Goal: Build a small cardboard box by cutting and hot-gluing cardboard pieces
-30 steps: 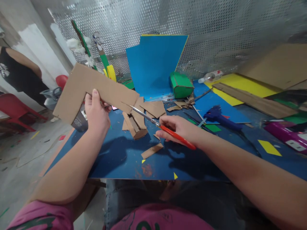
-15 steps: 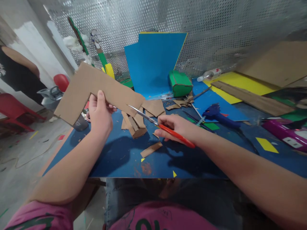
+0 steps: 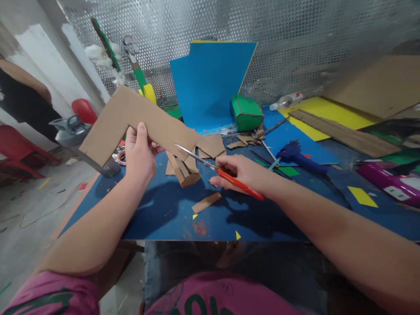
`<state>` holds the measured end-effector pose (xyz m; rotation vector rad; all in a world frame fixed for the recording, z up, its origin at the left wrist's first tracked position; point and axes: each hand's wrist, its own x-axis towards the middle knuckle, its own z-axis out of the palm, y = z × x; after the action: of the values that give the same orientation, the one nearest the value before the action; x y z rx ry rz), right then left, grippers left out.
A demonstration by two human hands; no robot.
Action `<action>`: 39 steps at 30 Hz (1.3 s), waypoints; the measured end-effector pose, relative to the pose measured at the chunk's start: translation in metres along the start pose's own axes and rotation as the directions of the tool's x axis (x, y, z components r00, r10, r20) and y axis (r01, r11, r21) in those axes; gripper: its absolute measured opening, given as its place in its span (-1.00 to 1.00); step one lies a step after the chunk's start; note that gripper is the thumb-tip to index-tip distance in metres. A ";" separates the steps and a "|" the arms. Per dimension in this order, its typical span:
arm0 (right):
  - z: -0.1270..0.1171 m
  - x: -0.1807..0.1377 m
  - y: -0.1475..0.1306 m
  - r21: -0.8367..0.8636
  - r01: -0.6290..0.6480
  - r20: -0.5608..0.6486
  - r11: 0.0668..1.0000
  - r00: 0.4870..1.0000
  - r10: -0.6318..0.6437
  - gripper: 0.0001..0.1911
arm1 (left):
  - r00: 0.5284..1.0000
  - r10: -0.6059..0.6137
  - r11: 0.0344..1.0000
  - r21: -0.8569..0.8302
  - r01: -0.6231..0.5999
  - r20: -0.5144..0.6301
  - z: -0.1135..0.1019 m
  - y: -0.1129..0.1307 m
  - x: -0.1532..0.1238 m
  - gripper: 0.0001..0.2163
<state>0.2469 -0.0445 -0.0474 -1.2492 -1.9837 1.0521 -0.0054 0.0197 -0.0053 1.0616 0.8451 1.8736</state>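
My left hand point(image 3: 141, 151) pinches an L-shaped piece of brown cardboard point(image 3: 144, 116) at its inner corner, thumb in front and fingers behind, holding it above the table. In my right hand point(image 3: 241, 173) is a pair of scissors point(image 3: 229, 177) with red-orange handles. A metal blade lies across the front of the cardboard near its right end; the other blade is mostly hidden. Below and behind that end, cardboard scraps point(image 3: 183, 170) lie on the table, and a small cardboard strip point(image 3: 206, 202) rests nearer to me.
On the blue table point(image 3: 157, 223) stand a green box-like piece point(image 3: 246, 113) and upright blue sheets point(image 3: 213, 87). To the right lie a blue glue gun point(image 3: 295, 153), a purple device point(image 3: 387, 181) and a plastic bottle point(image 3: 287, 101). A grey jug point(image 3: 70, 131) stands left. A person point(image 3: 24, 98) is at far left.
The cardboard and my left hand have shifted slightly right, and the cardboard has tilted a little. The scissors stay at its right end. The whole view has moved slightly.
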 end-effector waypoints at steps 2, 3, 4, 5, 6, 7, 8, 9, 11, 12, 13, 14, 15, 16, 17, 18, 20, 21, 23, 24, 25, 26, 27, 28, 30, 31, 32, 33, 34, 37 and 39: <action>0.001 0.001 0.003 0.045 -0.013 0.031 0.999 0.999 0.012 -0.32 | 1.000 -0.017 1.000 0.010 0.017 0.010 0.000 0.000 -0.001 -0.55; 0.002 0.001 0.004 0.063 -0.020 0.037 0.998 0.999 0.018 -0.31 | 1.000 -0.022 1.000 0.015 0.021 0.021 0.001 0.000 -0.002 -0.56; 0.002 0.002 0.005 0.077 -0.025 0.038 0.997 0.999 0.022 -0.31 | 0.999 -0.024 1.000 0.017 0.023 0.035 0.001 0.000 -0.004 -0.57; 0.003 0.002 0.005 0.090 -0.028 0.033 0.996 0.999 0.025 -0.31 | 0.998 -0.026 1.000 0.018 0.025 0.054 0.001 -0.001 -0.006 -0.59; 0.004 0.002 0.005 0.102 -0.028 0.028 0.994 0.999 0.026 -0.31 | 0.997 -0.025 1.000 0.014 0.024 0.070 0.001 -0.001 -0.008 -0.61; 0.005 0.002 0.004 0.109 -0.028 0.025 0.994 0.999 0.025 -0.32 | 0.996 -0.021 1.000 0.008 0.021 0.082 0.001 -0.001 -0.010 -0.63; 0.005 0.002 0.003 0.112 -0.028 0.022 0.993 0.999 0.026 -0.32 | 0.996 -0.018 1.000 0.002 0.018 0.088 0.001 -0.001 -0.012 -0.65; 0.006 0.002 0.002 0.110 -0.028 0.019 0.993 0.999 0.026 -0.32 | 0.996 -0.017 1.000 -0.001 0.017 0.088 0.001 -0.001 -0.014 -0.67; 0.006 0.001 0.000 0.104 -0.031 0.013 0.994 0.999 0.029 -0.32 | 0.997 -0.021 1.000 -0.002 0.022 0.074 0.002 -0.001 -0.016 -0.68; 0.006 0.000 -0.001 0.097 -0.031 0.008 0.995 0.999 0.031 -0.32 | 0.997 -0.028 1.000 0.001 0.028 0.067 0.002 -0.001 -0.017 -0.69; 0.006 0.000 -0.002 0.088 -0.030 0.000 0.996 1.000 0.030 -0.32 | 0.997 -0.038 0.999 0.004 0.038 0.062 0.003 -0.001 -0.018 -0.69; 0.005 0.000 -0.002 0.077 -0.025 -0.008 0.997 1.000 0.026 -0.32 | 0.997 -0.046 0.999 0.008 0.045 0.059 0.003 0.000 -0.019 -0.68; 0.005 -0.001 -0.003 0.064 -0.018 -0.014 0.998 1.000 0.019 -0.31 | 0.997 -0.052 0.999 0.011 0.051 0.055 0.003 0.000 -0.020 -0.68; 0.004 -0.001 -0.004 0.049 -0.009 -0.019 0.999 1.000 0.009 -0.30 | 0.997 -0.057 0.998 0.014 0.057 0.055 0.004 -0.001 -0.021 -0.68; 0.003 -0.002 -0.006 0.033 0.002 -0.025 0.999 1.000 -0.002 -0.29 | 0.997 -0.060 0.998 0.015 0.059 0.054 0.004 -0.001 -0.021 -0.67; 0.002 -0.003 -0.007 0.021 0.012 -0.029 1.000 1.000 -0.012 -0.29 | 0.997 -0.060 0.998 0.013 0.060 0.056 0.004 -0.001 -0.022 -0.67; 0.000 -0.005 -0.010 0.003 0.026 -0.031 1.000 0.999 -0.026 -0.31 | 0.996 -0.058 0.998 0.004 0.057 0.067 0.003 -0.001 -0.023 -0.68; 0.000 -0.007 -0.011 -0.004 0.031 -0.030 1.000 0.999 -0.031 -0.33 | 0.996 -0.056 0.998 0.000 0.056 0.072 0.003 -0.002 -0.023 -0.68; 0.000 -0.008 -0.013 -0.014 0.033 -0.024 0.999 0.999 -0.034 -0.36 | 0.995 -0.055 0.998 -0.001 0.055 0.083 0.003 -0.002 -0.024 -0.68; 0.000 -0.009 -0.013 -0.020 0.032 -0.020 0.999 0.999 -0.032 -0.37 | 0.995 -0.055 0.998 0.002 0.055 0.085 0.003 -0.003 -0.024 -0.67; 0.001 -0.009 -0.013 -0.025 0.027 -0.019 0.999 0.999 -0.028 -0.38 | 0.994 -0.057 0.998 0.005 0.056 0.089 0.003 -0.003 -0.024 -0.67; 0.002 -0.009 -0.013 -0.030 0.022 -0.020 0.999 1.000 -0.023 -0.39 | 0.994 -0.060 0.998 0.005 0.059 0.092 0.003 -0.004 -0.025 -0.67; 0.002 -0.008 -0.013 -0.036 0.017 -0.022 0.999 1.000 -0.018 -0.38 | 0.993 -0.065 0.998 0.002 0.065 0.095 0.003 -0.004 -0.025 -0.67; 0.003 -0.008 -0.013 -0.043 0.011 -0.024 0.999 1.000 -0.012 -0.37 | 0.993 -0.071 0.997 -0.002 0.071 0.098 0.003 -0.004 -0.025 -0.68; 0.004 -0.008 -0.013 -0.051 -0.006 -0.025 0.999 1.000 0.004 -0.36 | 0.992 -0.079 0.997 -0.016 0.081 0.103 0.004 -0.005 -0.027 -0.70; 0.005 -0.008 -0.014 -0.052 -0.015 -0.022 0.999 1.000 0.014 -0.36 | 0.991 -0.080 0.996 -0.022 0.082 0.105 0.004 -0.005 -0.027 -0.71; 0.005 -0.009 -0.015 -0.051 -0.025 -0.017 0.998 1.000 0.024 -0.36 | 0.991 -0.078 0.996 -0.026 0.081 0.105 0.005 -0.004 -0.028 -0.72; 0.005 -0.010 -0.015 -0.049 -0.034 -0.012 0.998 0.999 0.033 -0.37 | 0.991 -0.078 0.996 -0.027 0.081 0.104 0.005 -0.004 -0.028 -0.72; 0.005 -0.010 -0.016 -0.048 -0.039 -0.008 0.998 0.999 0.039 -0.37 | 0.992 -0.080 0.996 -0.026 0.083 0.100 0.006 -0.004 -0.029 -0.72; 0.004 -0.011 -0.016 -0.059 -0.041 -0.012 0.997 0.999 0.041 -0.35 | 0.991 -0.100 0.995 -0.015 0.102 0.087 0.006 -0.003 -0.029 -0.72; 0.004 -0.010 -0.015 -0.069 -0.040 -0.028 0.997 0.999 0.038 -0.34 | 0.989 -0.119 0.993 -0.013 0.120 0.085 0.006 -0.002 -0.027 -0.72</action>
<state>0.2409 -0.0591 -0.0374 -1.3367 -1.9989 0.9872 0.0093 -0.0022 -0.0141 1.0483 0.8239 1.7221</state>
